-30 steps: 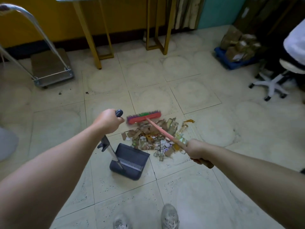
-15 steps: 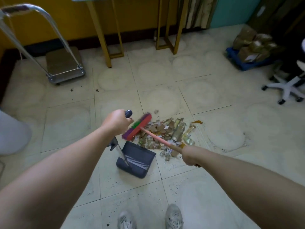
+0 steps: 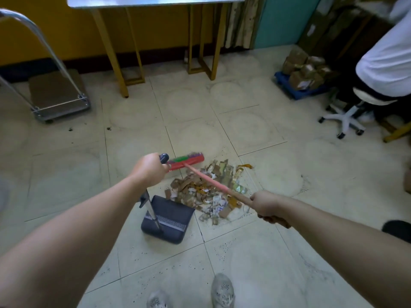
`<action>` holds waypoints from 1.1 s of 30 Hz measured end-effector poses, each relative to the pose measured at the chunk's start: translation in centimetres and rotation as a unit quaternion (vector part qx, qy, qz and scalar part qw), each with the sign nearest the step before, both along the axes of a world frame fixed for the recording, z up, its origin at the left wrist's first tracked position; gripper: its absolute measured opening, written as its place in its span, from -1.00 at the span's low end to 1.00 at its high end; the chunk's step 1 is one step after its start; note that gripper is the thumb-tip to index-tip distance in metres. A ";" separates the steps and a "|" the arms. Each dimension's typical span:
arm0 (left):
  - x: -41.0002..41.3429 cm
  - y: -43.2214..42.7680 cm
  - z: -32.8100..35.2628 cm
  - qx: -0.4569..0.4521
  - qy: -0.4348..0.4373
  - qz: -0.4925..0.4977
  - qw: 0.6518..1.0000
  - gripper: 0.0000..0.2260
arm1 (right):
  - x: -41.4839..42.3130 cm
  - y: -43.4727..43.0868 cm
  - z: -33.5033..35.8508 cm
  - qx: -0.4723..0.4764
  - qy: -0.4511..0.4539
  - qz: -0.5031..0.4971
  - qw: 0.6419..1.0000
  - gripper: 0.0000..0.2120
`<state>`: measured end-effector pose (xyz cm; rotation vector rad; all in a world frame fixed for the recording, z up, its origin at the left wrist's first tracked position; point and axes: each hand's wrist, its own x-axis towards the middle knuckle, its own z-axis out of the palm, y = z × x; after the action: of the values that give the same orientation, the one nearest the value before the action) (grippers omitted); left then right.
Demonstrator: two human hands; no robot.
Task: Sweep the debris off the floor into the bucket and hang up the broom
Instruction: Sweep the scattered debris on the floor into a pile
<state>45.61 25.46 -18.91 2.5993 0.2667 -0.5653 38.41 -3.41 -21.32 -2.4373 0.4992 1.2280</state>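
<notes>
Debris [image 3: 209,192], a ragged heap of torn brown cardboard, crumpled white paper and yellowish scraps, is spread on the pale, speckled floor tiles [image 3: 255,258] ahead of the person's grey mesh shoes [image 3: 222,290]. The broom [image 3: 191,162] is set at the far edge of the heap: a flat red block with green and purple bristles, joined to a slim pink stick that runs back over the scraps. The stick's near end is clenched in the right hand [image 3: 266,206], with the fingers wrapped underneath. A dark, wedge-shaped plastic dustpan [image 3: 171,221] with a pale ribbed strip is placed just beside the heap's near-left edge, its open lip turned toward the scraps. Its slanted metal shaft is grasped near the rounded dark knob by the left hand [image 3: 149,170]. A steel-framed platform trolley [image 3: 60,96] is parked at the far left.
</notes>
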 end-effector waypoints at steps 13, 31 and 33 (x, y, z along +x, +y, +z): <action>-1.1 0.1 -0.3 0.000 -0.009 0.012 1.000 -0.81 | 4.6 8.1 -8.8 0.183 -0.039 -0.255 0.949 -0.66; -1.0 1.4 -0.2 -0.020 -0.021 0.004 1.000 -0.80 | 0.8 4.3 -4.3 0.157 -0.054 -0.298 0.940 -0.75; -1.1 1.4 -0.2 -0.018 -0.025 -0.004 1.000 -0.81 | 1.2 4.1 -4.3 0.161 -0.058 -0.301 0.938 -0.73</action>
<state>44.54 26.89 -19.11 2.5772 0.2291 -0.5033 39.65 0.65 -25.64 -1.8594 0.8528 0.8201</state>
